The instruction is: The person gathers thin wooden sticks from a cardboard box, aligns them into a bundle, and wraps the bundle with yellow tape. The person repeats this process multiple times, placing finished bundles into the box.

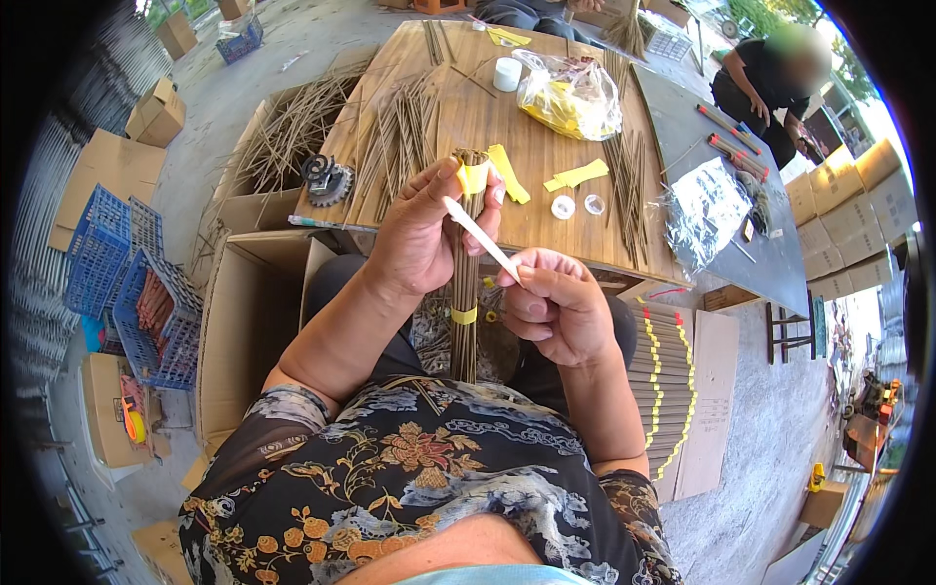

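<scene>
Basically, you've got the bundle of sticks [466,278] roughly upright btwn your legs, in front of the table [526,232], top end up at the table's near edge; its bottom end runs behind your shirt [429,458], so can't tell what it rests on. Your L hand [417,226] is closed round the bundle near the top, fingers and thumb at the upper yellow band [474,176]. Your R hand [559,302] is pinching one end of the white strip [484,241] btwn thumb and fingertips, other fingers curled in; the strip slants up to the bundle just below that band, and can't tell if L fingers pin that end. Handling: bundle's prob. light-to-mid wt., stiff lengthwise, but sticks look thin & dry, so single ones could snap or slide past each other if the grip slackens. Best hold is at the upper band or the lower yellow band [464,316], where they're gathered tight; avoid squeezing hard on bare tips. Strip looks thin and flat, likely v. light & bendy, maybe tacky, so hold it by the extreme end w/ light, even tension, as a hard tug could tear it. Spare yellow strips [576,175] lie on the table, near two small rolls [563,207].
</scene>
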Demonstrator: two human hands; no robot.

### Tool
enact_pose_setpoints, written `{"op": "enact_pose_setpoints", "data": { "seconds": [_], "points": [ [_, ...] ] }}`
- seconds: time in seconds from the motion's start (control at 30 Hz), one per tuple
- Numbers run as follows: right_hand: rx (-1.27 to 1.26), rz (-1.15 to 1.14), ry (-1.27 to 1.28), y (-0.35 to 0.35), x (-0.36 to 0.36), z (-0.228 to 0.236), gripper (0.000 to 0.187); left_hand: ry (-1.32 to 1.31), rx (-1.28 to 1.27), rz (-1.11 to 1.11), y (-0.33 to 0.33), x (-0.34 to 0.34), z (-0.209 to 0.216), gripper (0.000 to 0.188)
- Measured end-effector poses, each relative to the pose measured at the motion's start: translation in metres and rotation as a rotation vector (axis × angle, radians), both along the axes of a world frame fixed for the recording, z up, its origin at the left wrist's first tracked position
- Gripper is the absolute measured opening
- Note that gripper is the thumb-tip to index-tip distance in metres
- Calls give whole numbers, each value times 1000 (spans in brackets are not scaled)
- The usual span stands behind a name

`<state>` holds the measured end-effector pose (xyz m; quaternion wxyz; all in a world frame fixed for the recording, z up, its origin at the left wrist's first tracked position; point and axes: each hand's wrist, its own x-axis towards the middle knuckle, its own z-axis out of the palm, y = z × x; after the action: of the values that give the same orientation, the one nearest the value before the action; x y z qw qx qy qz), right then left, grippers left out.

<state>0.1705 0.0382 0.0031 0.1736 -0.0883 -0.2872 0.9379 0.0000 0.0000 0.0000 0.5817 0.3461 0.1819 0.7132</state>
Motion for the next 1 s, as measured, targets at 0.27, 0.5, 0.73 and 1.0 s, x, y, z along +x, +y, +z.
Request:
{"op": "enact_pose_setpoints", "data": {
  "seconds": [0.27,0.5,0.73,1.0],
  "points": [
    [415,-566,-150,26,19,2,14,5,46,-5,7,-9,-3,37],
    [1520,-1123,-1055,84,49,-59,14,-52,19,-18,19,-15,-18,34],
    [1778,-927,-1139,119,26,-95,9,-23,-32,39,34,-15,-26,32],
    [1854,-773,-1219,137,11,-112,11,-26,-66,39,46,-20,-37,31]
  ]
}}
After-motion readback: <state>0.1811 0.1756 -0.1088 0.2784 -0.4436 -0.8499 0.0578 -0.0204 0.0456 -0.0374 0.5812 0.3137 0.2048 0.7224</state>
